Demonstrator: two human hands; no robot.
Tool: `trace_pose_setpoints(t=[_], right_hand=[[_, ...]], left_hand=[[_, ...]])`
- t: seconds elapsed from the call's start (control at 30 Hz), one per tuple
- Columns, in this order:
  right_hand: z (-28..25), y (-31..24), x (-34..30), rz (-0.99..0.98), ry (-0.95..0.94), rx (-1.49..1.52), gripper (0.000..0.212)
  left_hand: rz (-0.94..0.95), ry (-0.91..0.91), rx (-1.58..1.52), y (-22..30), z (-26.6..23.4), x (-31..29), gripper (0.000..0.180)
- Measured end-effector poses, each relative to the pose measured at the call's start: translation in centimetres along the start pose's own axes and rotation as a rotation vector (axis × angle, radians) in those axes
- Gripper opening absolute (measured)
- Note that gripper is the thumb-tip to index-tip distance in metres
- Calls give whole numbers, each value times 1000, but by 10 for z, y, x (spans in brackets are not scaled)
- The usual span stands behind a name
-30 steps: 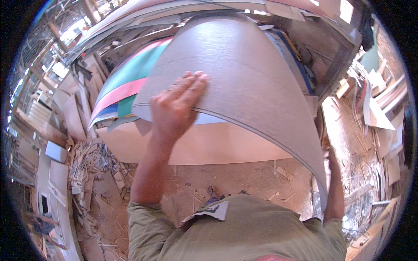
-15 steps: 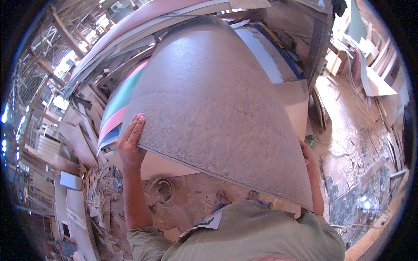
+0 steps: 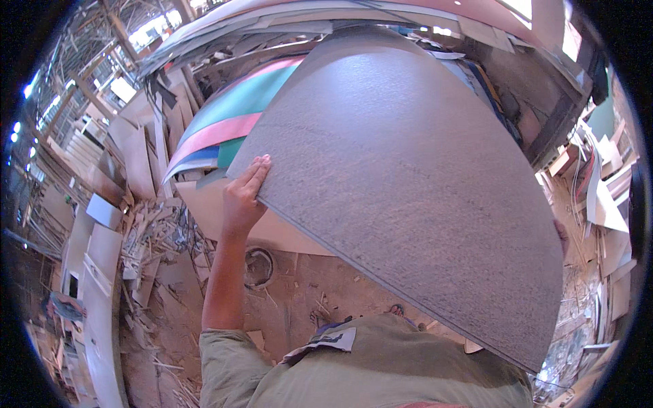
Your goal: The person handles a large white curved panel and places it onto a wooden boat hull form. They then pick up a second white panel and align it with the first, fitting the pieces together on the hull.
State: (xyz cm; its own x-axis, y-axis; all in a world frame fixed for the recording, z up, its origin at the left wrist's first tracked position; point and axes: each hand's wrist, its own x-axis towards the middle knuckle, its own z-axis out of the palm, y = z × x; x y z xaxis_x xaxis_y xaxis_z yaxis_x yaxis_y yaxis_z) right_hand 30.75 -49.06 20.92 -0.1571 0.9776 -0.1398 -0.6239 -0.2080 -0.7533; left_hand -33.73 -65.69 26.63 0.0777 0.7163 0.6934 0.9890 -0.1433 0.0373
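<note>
A large, thin, grey-brown sheet [image 3: 408, 183] with a mottled, slightly glossy surface spans the middle of the head view, tilted so its near edge runs down to the right. My left hand [image 3: 245, 194] grips that sheet at its near left corner, fingers flat on top and the thumb side at the edge. At the right edge only a small part of my right hand [image 3: 562, 236] shows, holding on there; the sheet covers the rest of it and the forearm. Under the sheet lies a pale brown board [image 3: 289, 234].
Coloured striped sheets [image 3: 231, 126] in green, pink and blue lie at the left. Wood offcuts [image 3: 153, 234] litter the floor beside them. A round hollow ring [image 3: 259, 267] sits near my feet. Stacked panels [image 3: 469, 12] lie across the far side; leaning boards [image 3: 607, 204] stand at the right.
Both hands and the sheet have shifted right in the view, and the sheet's right side sits lower. My right forearm has gone out of sight behind it. More striped sheets show at the left.
</note>
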Motion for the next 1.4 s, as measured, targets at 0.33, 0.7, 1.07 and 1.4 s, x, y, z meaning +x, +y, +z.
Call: trace_pose_setpoints(t=[0.33,0.7,1.07,1.4], right_hand=[[147,12,-39,-47,116,-307,43],[225,80,52,53,201,-586,39],[191,144,113,156,45,-261,45],[135,171,151,118,263,-490,42]], left_hand=[[-69,28,-102,-139,-15,-66,53],[-138,99,-65,-237,2,-87,45],[-143,-1,-64,-244,-13,-63,44],[123,7,-1,-200,-22,-54,49]])
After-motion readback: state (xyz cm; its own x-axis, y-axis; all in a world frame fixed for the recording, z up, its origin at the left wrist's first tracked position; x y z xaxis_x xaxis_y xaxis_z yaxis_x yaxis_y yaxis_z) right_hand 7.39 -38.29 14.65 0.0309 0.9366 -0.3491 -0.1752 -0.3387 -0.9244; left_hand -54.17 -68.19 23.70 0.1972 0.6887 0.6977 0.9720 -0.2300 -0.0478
